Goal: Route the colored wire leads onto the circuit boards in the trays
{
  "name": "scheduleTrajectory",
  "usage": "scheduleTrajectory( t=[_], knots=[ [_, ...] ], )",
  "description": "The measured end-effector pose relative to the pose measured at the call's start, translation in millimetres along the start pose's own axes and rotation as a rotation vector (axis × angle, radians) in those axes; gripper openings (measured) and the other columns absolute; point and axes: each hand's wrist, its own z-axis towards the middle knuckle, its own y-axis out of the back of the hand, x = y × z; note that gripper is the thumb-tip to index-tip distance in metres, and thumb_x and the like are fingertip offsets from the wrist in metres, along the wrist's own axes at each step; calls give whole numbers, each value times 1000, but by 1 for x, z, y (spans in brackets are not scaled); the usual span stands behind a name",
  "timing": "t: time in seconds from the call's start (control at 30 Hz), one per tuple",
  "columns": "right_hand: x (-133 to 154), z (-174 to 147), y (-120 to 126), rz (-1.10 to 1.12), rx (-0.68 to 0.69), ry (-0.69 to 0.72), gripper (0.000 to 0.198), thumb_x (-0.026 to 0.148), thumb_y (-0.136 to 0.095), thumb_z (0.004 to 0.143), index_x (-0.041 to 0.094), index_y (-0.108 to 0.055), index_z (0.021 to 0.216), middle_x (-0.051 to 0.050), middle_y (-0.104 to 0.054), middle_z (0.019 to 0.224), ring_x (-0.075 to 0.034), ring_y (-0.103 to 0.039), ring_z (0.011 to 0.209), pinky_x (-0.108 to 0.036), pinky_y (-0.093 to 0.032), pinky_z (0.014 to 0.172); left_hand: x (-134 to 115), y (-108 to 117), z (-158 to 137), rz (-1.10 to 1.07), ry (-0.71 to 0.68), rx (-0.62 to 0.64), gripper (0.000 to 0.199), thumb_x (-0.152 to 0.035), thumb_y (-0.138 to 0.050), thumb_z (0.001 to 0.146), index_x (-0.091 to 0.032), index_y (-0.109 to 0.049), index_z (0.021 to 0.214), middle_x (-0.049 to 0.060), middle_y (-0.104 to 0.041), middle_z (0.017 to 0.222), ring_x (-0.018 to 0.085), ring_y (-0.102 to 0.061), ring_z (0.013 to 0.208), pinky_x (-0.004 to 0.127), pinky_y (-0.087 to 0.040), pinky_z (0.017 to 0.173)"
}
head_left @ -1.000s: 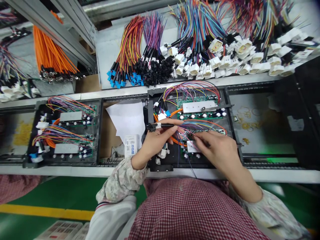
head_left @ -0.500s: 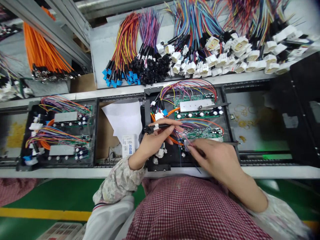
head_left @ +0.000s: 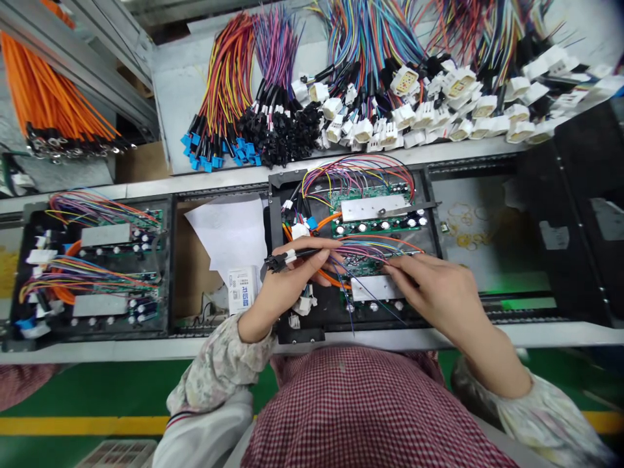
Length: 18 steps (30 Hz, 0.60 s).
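My left hand [head_left: 287, 283] is closed around a wire harness with a black connector [head_left: 277, 261] that sticks out to the left between thumb and fingers. From this grip, purple and pink wires run right over the nearer green circuit board [head_left: 366, 264]. Some loose dark blue wires [head_left: 377, 301] hang across the board's silver metal plate [head_left: 373, 288] toward the front edge. With thumb and fingertips together, my right hand [head_left: 433, 283] pinches a pinkish wire of the harness at the board, right of centre. The wire's tip is hidden by the fingers.
A farther wired board [head_left: 375, 208] lies in the same black tray [head_left: 319, 318]. Another black tray [head_left: 163, 286] with two wired boards stands left, past white paper [head_left: 229, 234] and a small white box [head_left: 244, 289]. Bundled harnesses [head_left: 370, 97] lie on the back shelf.
My right hand has moved up and right, from the metal plate's left end to the board's wired side. The blue wires now lie across the plate. The view has shifted slightly to the right.
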Motion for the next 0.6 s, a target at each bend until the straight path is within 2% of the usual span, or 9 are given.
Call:
scheduleTrajectory(
  t=[0.27,0.4,0.47,0.53,0.6],
  knots=[
    [-5,2,4,15,47,36,31,34,-49,102,20,-74,90,-5,-74,79,-17,-66,66,-29,-42,58,1,0,1,17,2,-22,19,-30,-69,91,-17,-75,104,6,-76,90,14,-75,76,16,-61,55],
    [11,-1,14,61,-75,-81,28,41,-58,98,18,-73,98,-4,-74,77,-18,-68,69,-29,-44,62,3,0,2,11,-7,-27,20,-29,-70,91,-18,-73,108,5,-77,90,13,-75,74,16,-61,56],
    [23,-4,18,100,-68,-75,28,43,-58,97,18,-72,100,-2,-72,74,-16,-67,66,-28,-44,61,5,1,2,8,-28,-9,18,-28,-69,92,-19,-73,107,5,-77,92,14,-76,77,16,-62,57],
    [32,-6,20,126,27,7,29,39,-51,101,20,-71,91,0,-70,70,-14,-64,60,-28,-40,57,6,2,3,9,-41,12,15,-27,-68,93,-19,-74,103,5,-77,94,15,-76,81,16,-62,59],
    [31,-9,23,118,34,0,36,36,-48,102,21,-66,75,1,-67,64,-13,-60,55,-28,-36,54,7,2,3,12,-40,22,13,-27,-67,93,-19,-74,99,6,-77,95,17,-77,85,17,-63,60]
  ],
)
